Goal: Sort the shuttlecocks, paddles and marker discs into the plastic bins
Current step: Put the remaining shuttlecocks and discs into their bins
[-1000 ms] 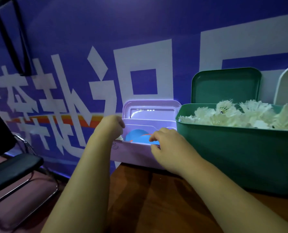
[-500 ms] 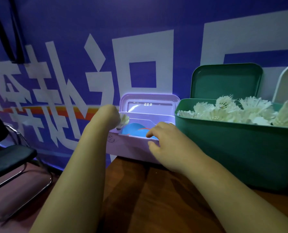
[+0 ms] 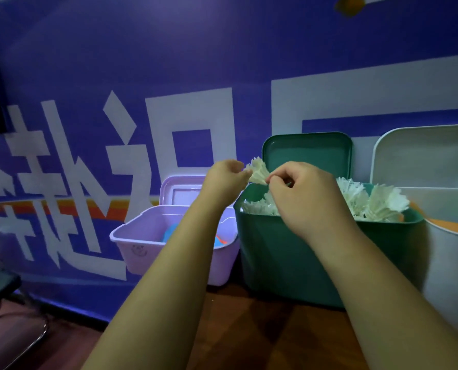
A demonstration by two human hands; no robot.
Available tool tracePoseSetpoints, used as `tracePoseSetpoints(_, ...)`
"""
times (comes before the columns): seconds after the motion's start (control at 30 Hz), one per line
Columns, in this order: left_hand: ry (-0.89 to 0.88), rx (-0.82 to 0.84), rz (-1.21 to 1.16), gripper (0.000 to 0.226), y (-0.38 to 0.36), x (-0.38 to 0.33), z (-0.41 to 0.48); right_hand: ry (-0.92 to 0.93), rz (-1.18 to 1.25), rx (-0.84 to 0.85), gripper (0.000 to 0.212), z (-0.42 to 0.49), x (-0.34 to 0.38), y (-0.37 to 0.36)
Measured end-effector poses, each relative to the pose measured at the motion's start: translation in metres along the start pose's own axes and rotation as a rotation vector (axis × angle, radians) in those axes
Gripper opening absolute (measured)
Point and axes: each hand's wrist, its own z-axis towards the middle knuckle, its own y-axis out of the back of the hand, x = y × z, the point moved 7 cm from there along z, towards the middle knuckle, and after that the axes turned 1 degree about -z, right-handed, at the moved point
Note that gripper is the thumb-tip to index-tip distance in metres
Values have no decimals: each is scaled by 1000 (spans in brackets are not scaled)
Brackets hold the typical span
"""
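Standing at the left, the lilac bin (image 3: 142,236) holds blue and orange pieces. At its 1 o'clock the left hand (image 3: 226,177) grips, with curled fingers, the narrow end of one white shuttlecock (image 3: 258,172). The right hand (image 3: 302,193) pinches its feather edge from 3 o'clock. Below them the green bin (image 3: 289,257) is full of other shuttlecocks (image 3: 382,204); the white bin (image 3: 449,276) stands at its 3 o'clock.

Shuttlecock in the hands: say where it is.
Head view, centre: the shuttlecock is pinched between left hand and right hand, above the left edge of the green bin.
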Motion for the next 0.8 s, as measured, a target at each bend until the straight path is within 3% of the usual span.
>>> tracePoseSetpoints(0.1,-23,2,138,30,-16,0,-5,-18,8,5,22,2,-7,5)
tracePoseSetpoints(0.2,-17,-46,116,36,-15,4,-12,-28,8,12,23,3,-14,4)
tracePoseSetpoints(0.47,-55,-70,210,29,30,-7,-53,-27,9,93,22,-9,-2,0)
tracePoseSetpoints(0.8,-44,106,241,26,68,2,-145,-87,-71,208,24,-58,16,21)
